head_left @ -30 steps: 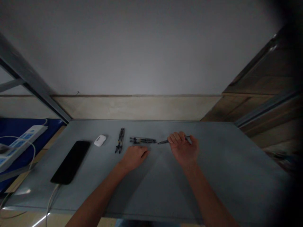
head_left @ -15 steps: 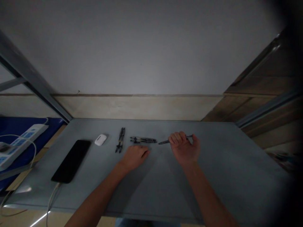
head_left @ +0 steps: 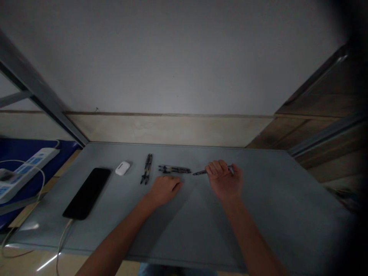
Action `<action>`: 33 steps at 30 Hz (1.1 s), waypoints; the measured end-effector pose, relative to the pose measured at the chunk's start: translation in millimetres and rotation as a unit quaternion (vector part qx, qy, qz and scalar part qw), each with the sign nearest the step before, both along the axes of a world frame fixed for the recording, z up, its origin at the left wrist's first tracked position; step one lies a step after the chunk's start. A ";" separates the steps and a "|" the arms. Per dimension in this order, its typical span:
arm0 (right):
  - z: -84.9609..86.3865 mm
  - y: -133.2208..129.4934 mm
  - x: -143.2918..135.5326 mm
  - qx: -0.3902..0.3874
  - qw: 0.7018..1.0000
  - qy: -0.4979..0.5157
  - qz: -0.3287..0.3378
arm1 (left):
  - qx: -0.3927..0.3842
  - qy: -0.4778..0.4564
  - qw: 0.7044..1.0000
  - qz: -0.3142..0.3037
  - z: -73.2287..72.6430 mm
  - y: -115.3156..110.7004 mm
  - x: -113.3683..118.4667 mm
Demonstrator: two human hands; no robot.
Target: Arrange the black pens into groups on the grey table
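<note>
My right hand (head_left: pixel 225 180), turned palm up, is closed around a dark pen (head_left: pixel 199 173). The pen's pointed end sticks out to the left; its other end shows near my thumb. My left hand (head_left: pixel 165 189) rests on the grey table (head_left: pixel 184 237), back upward, fingers curled in and nothing visible in it. Just beyond it lies a group of dark pens (head_left: pixel 174 169), side by side and roughly level across the view. Left of those, another group of pens (head_left: pixel 146 168) lies lengthwise, pointing away from me.
A white earbud case (head_left: pixel 122 168) and a black phone (head_left: pixel 87 193) with a cable (head_left: pixel 61 239) lie on the table's left part. Past the left edge, a white power strip (head_left: pixel 25 172) sits on a blue surface. A wall (head_left: pixel 172 128) borders the table's far edge.
The view has shifted very slightly. Both hands, the held pen and the pens on the table keep practically the same places.
</note>
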State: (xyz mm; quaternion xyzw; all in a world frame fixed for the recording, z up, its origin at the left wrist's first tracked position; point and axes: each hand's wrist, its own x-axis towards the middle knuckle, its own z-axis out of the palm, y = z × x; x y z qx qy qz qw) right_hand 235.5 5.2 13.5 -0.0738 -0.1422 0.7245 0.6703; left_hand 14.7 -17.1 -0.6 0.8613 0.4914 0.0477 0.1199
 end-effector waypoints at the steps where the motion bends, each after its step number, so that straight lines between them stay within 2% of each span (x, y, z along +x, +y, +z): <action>1: -0.1 0.1 0.0 -0.001 1.000 0.003 -0.001 | 0.000 0.000 1.000 0.001 -0.2 0.1 0.0; 17: 2.4 -1.6 -1.6 0.005 1.000 -0.008 -0.002 | -0.004 0.002 1.000 -0.001 0.6 -0.1 -0.1; 26: 3.3 -2.1 -3.1 0.001 0.998 -0.061 -0.015 | -0.008 0.002 1.000 0.000 0.8 0.0 -0.1; 33: 1.1 -1.6 -4.2 -0.007 0.999 -0.044 -0.006 | -0.007 0.004 1.000 0.000 1.1 0.5 0.3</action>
